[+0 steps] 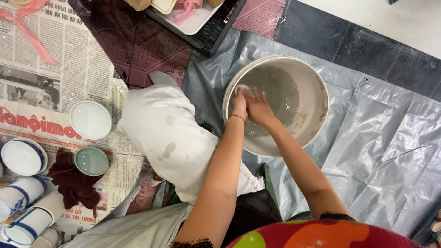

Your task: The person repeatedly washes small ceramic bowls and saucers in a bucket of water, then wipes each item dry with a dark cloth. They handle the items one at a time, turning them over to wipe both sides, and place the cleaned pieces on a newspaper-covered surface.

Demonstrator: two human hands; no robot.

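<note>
Both bare forearms reach into a round white plastic bucket (317,87) of cloudy grey water on grey plastic sheeting (381,138), left hand (239,104) and right hand (258,108) pressed around a small pale object (240,88), mostly hidden. Whether the fingers clamp it cannot be told. White-and-blue ceramic cups (23,157) sit on newspaper (69,59) well apart.

Cups (91,120) left of bucket (317,82)

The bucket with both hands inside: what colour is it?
Off-white bucket, smeared grey; head view.
</note>
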